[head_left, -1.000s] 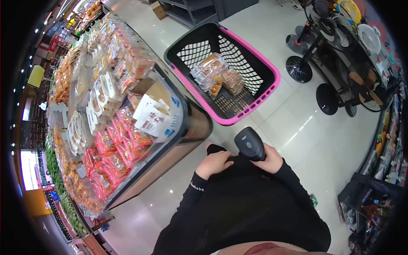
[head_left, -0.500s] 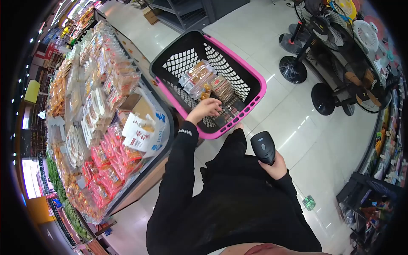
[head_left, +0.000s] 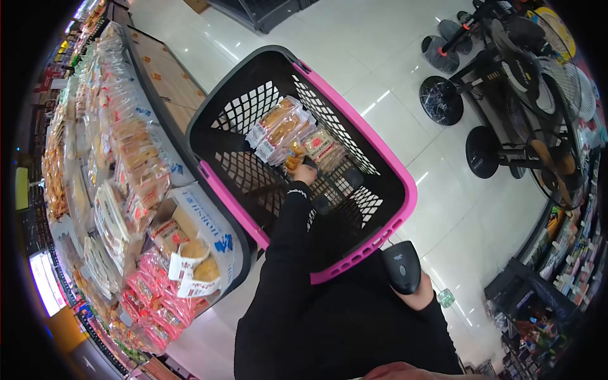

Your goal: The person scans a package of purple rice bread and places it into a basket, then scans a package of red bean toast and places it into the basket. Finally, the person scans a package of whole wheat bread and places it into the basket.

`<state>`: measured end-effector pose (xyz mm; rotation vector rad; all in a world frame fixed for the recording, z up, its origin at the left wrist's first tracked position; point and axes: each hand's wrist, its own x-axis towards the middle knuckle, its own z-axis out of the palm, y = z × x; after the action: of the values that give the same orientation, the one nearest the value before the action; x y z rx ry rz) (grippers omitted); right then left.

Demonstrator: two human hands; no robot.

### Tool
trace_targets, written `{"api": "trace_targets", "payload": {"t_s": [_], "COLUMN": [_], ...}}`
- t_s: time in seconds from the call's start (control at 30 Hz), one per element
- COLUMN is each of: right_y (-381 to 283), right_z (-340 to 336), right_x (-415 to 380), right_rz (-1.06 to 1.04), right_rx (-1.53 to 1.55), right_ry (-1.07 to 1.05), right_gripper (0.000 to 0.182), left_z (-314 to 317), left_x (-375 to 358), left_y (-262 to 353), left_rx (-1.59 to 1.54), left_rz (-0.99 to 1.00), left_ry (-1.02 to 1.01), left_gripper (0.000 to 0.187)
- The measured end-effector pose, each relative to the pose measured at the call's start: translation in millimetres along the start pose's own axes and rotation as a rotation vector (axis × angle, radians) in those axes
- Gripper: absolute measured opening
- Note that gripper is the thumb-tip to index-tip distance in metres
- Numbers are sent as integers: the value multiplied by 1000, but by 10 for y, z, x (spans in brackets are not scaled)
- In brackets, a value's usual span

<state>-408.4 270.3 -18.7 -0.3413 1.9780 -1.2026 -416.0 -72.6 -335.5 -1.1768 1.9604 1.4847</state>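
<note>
One hand (head_left: 305, 174) deep inside basket (head_left: 392, 183) — walled.

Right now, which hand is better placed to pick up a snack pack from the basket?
Left. The left hand is already down inside the basket, touching the snack packs, while the right hand holds the scanner outside it.

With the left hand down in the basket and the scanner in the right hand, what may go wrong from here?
1. The left hand reaches deep among the packs; it might crush or tear a wrapper, and its fingers may catch in the mesh of the basket.
2. The right hand holds the scanner close to the basket's pink rim; a bump there could knock it loose.
3. Fan stands are near on the floor; the basket might hit them.
</note>
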Motion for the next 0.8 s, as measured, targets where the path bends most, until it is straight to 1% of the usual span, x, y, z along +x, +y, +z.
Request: {"api": "trace_targets", "payload": {"t_s": [0.07,0.1,0.13,0.17,0.2,0.27,0.4,0.47,0.5,0.57,0.6,0.63,0.67,0.7,0.73,0.8], "right_y": [-23,-7,9,22,32,31,-58,-79,-69,-91,-111,-133,-145,-149,-154,-163], "right_z": [-12,19,29,34,37,39,34,32,38,37,34,31,32,33,34,39], "right_x": [89,128,159,177,195,246,343,365,368,376,388,399,411,424,444,486], "right_rz": [81,59,72,104,134,151,189,196,190,171,165,154,134,91,45,-1], "right_rx": [-28,-26,-25,-29,-33,-20,-56,-67,-58,-55,-53,-54,-60,-58,-56,-62], "right_ry": [-6,82,84,93,101,94,57,57,64,62,35,6,-8,-26,-45,-68], "right_gripper": [36,27,27,27,26,27,27,27,26,26,31,36,36,37,39,39], "left_z": [97,145,187,219,271,375,372,344,332,268,214,155,81,24,-67,-246], "left_x": [161,212,274,346,435,607,554,473,462,426,379,323,266,276,177,-84], "left_y": [-83,-105,-120,-128,-183,-321,-137,-54,-53,-42,16,112,212,234,355,609], "left_rx": [23,71,121,94,97,30,107,302,299,300,293,318,343,423,412,371], "left_rz": [-41,-69,-98,-165,-171,-99,-151,-42,-41,35,33,50,66,124,122,255], "left_ry": [10,79,145,129,118,94,138,275,276,280,294,267,244,206,237,202], "left_gripper": [23,24,25,32,32,32,29,29,29,28,28,26,24,22,22,22]}}
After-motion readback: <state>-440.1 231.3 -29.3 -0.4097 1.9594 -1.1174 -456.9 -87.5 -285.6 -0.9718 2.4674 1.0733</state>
